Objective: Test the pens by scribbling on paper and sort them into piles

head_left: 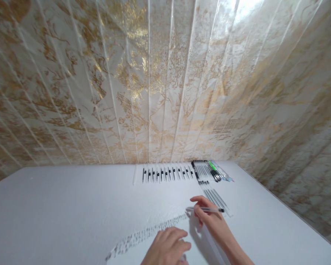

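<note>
My right hand [205, 213] pinches a clear pen with a black end [213, 209], which lies nearly level, its tip pointing left. Below and to the left, my left hand [167, 244] rests with fingers spread near the lower edge of the view. Dark small marks like handwriting [143, 234] run in a slanting band on a white surface, from the lower left up toward the pen tip. Whether that surface is a separate sheet is hard to tell.
Along the white table's [71, 206] far edge stretches a row of pens and black caps [165, 173]. Farther right lie black pens [204, 170], a green pen [212, 165] and several slim refills [215, 197]. Gold-patterned curtain [160, 92] hangs behind.
</note>
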Tool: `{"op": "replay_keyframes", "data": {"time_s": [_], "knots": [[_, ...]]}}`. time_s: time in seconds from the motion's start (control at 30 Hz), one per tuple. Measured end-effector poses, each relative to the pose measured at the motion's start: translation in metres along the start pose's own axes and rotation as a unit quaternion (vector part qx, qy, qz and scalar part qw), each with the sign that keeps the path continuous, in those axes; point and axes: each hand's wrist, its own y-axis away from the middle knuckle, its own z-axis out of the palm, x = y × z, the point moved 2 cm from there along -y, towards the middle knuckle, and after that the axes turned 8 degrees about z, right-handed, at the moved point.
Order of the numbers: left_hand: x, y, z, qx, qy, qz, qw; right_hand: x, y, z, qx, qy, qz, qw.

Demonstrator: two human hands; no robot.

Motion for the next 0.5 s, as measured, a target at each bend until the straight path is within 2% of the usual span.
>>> {"op": "replay_keyframes", "data": {"time_s": [0.1,0.2,0.27,0.4,0.5], "knots": [[-0.004,-0.018,0.027,-0.029,-0.135,0.030,0.990,0.018,-0.001,0.006,0.024,0.014,-0.009,1.000],[-0.010,-0.028,0.038,-0.025,-0.224,0.039,0.973,0.024,0.001,0.008,0.056,0.024,-0.037,0.997],[-0.015,-0.027,0.040,-0.013,-0.250,0.044,0.967,0.023,0.002,0.007,0.062,0.035,-0.048,0.996],[-0.021,-0.020,0.042,0.011,-0.259,0.051,0.964,0.023,0.002,0.006,0.048,0.045,-0.017,0.998],[-0.022,-0.017,0.046,0.020,-0.248,0.033,0.968,0.023,0.002,0.006,0.051,0.039,-0.020,0.998]]}}
